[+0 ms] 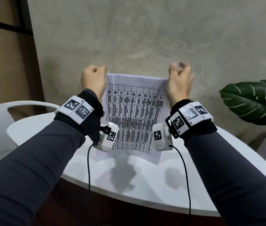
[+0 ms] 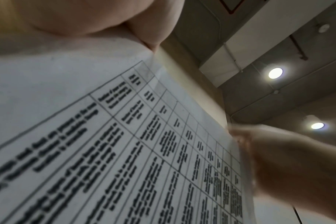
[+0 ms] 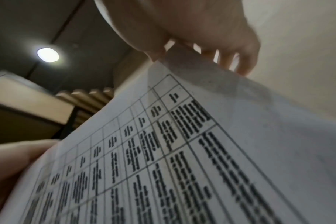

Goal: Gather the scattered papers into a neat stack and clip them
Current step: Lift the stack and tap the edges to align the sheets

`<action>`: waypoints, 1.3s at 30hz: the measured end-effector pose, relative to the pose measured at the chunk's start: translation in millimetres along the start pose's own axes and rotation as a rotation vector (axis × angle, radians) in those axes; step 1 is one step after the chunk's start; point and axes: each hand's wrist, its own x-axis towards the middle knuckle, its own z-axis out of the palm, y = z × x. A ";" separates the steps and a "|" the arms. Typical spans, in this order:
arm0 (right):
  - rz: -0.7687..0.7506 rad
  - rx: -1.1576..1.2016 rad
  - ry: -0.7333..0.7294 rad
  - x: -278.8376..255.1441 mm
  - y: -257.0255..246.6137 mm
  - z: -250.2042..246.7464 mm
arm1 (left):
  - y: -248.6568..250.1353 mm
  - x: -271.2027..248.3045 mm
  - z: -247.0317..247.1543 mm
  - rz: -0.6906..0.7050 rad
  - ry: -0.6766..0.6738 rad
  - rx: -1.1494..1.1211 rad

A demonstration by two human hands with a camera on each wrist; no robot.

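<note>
Thin matt white papers point(image 1: 135, 115) printed with a black grid; smooth, faintly glossy white tabletop point(image 1: 145, 190); rough, mottled grey plaster wall point(image 1: 145, 38); soft dark cloth sleeves point(image 1: 31, 160); glossy green plant leaf point(image 1: 251, 101)

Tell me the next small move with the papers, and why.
Probably tap the papers' bottom edge on the table to square them. They stand upright between both hands, lower edge at the tabletop; the left hand grips the top corner, the right hand steadies the other side, fingers loose. No clip shows.
</note>
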 end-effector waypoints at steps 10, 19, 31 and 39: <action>-0.778 -0.872 -0.704 -30.1 -49.6 25.3 | 0.5 -7.5 -1.2 0.072 0.011 -0.029; -0.266 -0.090 -0.444 8.7 6.5 -27.2 | -75.1 -2.2 -78.2 0.113 -0.015 0.054; 0.185 0.633 -0.412 -18.6 64.0 -51.9 | -65.5 -11.2 -48.4 -0.025 -0.377 -0.204; 0.260 0.552 -0.472 -22.5 69.3 -48.2 | -84.5 -22.0 -46.5 -0.032 -0.325 -0.241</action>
